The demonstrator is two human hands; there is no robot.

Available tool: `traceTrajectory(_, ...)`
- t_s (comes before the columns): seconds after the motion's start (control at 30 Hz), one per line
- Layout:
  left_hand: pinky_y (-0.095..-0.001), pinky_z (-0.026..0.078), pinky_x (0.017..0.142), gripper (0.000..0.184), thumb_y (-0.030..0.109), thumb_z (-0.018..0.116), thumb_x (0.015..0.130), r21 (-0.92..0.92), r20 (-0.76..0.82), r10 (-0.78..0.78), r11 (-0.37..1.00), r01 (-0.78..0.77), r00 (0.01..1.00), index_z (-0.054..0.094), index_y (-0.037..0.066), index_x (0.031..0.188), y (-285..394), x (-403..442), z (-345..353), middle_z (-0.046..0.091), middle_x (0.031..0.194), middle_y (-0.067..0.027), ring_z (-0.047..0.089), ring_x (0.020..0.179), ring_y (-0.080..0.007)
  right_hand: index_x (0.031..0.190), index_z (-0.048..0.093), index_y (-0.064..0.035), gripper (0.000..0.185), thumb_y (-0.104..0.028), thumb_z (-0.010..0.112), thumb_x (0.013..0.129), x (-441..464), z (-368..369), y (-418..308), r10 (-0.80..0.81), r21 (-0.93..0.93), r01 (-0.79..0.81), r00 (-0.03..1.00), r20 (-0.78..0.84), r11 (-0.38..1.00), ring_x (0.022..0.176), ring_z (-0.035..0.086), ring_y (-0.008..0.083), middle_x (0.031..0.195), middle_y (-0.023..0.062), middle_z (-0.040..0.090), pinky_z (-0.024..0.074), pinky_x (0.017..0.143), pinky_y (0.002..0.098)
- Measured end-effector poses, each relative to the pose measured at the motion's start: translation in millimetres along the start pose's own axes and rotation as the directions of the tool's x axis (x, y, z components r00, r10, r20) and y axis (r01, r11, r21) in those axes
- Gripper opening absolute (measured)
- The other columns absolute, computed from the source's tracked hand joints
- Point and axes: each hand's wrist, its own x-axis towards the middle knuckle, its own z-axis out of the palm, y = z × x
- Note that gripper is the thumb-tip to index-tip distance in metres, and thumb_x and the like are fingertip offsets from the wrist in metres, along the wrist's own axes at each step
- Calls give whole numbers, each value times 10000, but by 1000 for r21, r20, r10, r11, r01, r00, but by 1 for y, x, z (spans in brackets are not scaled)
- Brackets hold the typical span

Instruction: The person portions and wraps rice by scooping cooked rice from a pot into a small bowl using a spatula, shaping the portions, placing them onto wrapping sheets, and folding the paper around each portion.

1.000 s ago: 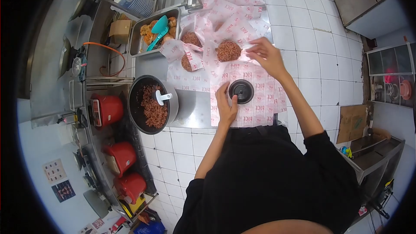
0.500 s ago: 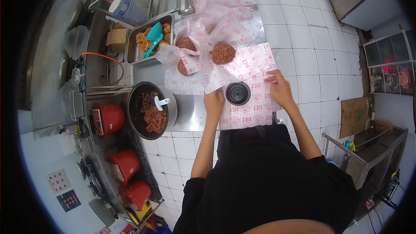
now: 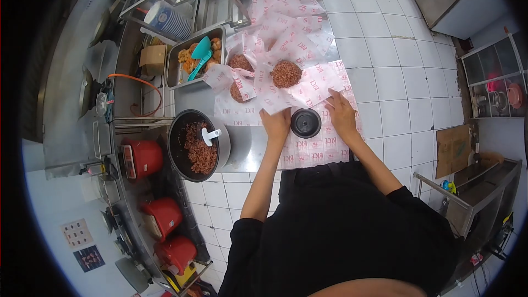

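A round patty of reddish-brown rice [image 3: 287, 73] lies on a printed wrapping paper sheet [image 3: 309, 92]. My left hand [image 3: 276, 125] has its fingers closed at that sheet's near left corner. My right hand [image 3: 342, 114] pinches near its right corner, fingers bent; the exact grip is partly hidden. Between my hands, a black round mould-like disc [image 3: 306, 124] with a small centre knob rests on a stack of the same printed paper [image 3: 313, 151]. Further left, two more rice patties, one nearer [image 3: 236, 92] and one behind [image 3: 240, 62], lie on their own sheets.
Left of the papers stands a black pot of rice [image 3: 199, 146] with a white-handled tool [image 3: 209, 136] in it. Behind it, a metal tray [image 3: 171, 71] holds fried pieces and a teal scoop [image 3: 202, 55]. More papers [image 3: 286, 8] cover the steel table's far end.
My right hand has moved left from the paper stack's right edge to the sheet bearing the rice patty. My left hand stays at that sheet's near corner. The whole view has shifted slightly.
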Motion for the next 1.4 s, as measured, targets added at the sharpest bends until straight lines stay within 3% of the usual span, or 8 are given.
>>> traceTrajectory(0.03, -488, 408, 877, 268, 189, 695, 822, 49, 234, -72, 997, 63, 969, 679, 35, 1041, 3, 6, -6, 667, 1004, -175, 610, 895, -372, 1292, 569, -90, 486, -31, 680, 823, 1, -2, -1, -3, 46, 3, 1000, 1, 999, 1019, 611, 343, 1142, 145, 657, 513, 888, 391)
traceTrajectory(0.13, -498, 396, 906, 261, 262, 706, 836, -174, -316, 231, 939, -296, 920, 701, 57, 998, 11, 21, -4, 652, 1072, -157, 597, 999, -351, 1242, 549, -66, 431, -25, 685, 836, 6, -10, -8, 0, 53, -2, 999, 40, 999, 969, 659, 299, 1003, 102, 698, 504, 846, 399)
traceTrajectory(0.17, -503, 402, 894, 354, 344, 708, 827, -64, -156, 222, 970, -234, 962, 701, 61, 1041, 2, 26, 6, 641, 1132, -152, 602, 1003, -341, 1239, 551, -67, 425, -21, 682, 838, 6, -9, -7, -25, 52, 24, 999, 31, 998, 956, 663, 295, 1016, 103, 694, 505, 846, 389)
traceTrajectory(0.33, -498, 435, 883, 456, 358, 714, 817, -147, -181, 269, 944, -296, 946, 662, 65, 1163, 4, 37, 19, 647, 1147, -144, 599, 1031, -361, 1245, 548, -71, 435, -59, 697, 837, 7, -11, 2, 13, 202, -21, 999, 42, 979, 1061, 634, 277, 1161, 112, 642, 466, 929, 379)
traceTrajectory(0.53, -456, 460, 847, 408, 368, 715, 820, -118, -103, 326, 934, -337, 940, 686, 89, 1116, 16, 52, 9, 649, 1071, -134, 606, 987, -339, 1298, 489, -54, 570, -127, 740, 791, 33, -13, 2, 36, -116, -37, 999, -10, 993, 1250, 477, 303, 1278, 138, 552, 336, 1058, 445)
traceTrajectory(0.9, -408, 499, 848, 318, 244, 746, 767, -233, -294, 422, 838, -493, 858, 686, 145, 1063, 17, 54, 22, 659, 1107, -33, 615, 1051, -263, 1258, 496, -89, 564, 88, 669, 751, 56, -13, 7, 30, 254, -94, 970, 243, 963, 845, 637, 290, 907, 147, 595, 519, 758, 386)
traceTrajectory(1.13, -403, 522, 768, 297, 288, 674, 861, -360, 53, 265, 904, -229, 963, 623, 101, 1086, 24, 28, 3, 682, 1077, -90, 667, 952, -296, 1267, 499, -77, 524, 67, 624, 779, 36, 2, 14, -133, 156, 108, 978, 160, 982, 759, 593, 235, 856, 119, 564, 501, 716, 355)
traceTrajectory(1.4, -387, 514, 779, 297, 290, 615, 910, -432, 5, 241, 876, -215, 971, 674, 93, 1126, 17, 0, 16, 720, 1013, -84, 684, 933, -277, 1297, 469, -75, 588, 59, 665, 759, 28, -24, 0, -97, 143, 77, 986, 137, 987, 787, 566, 263, 886, 127, 544, 487, 757, 367)
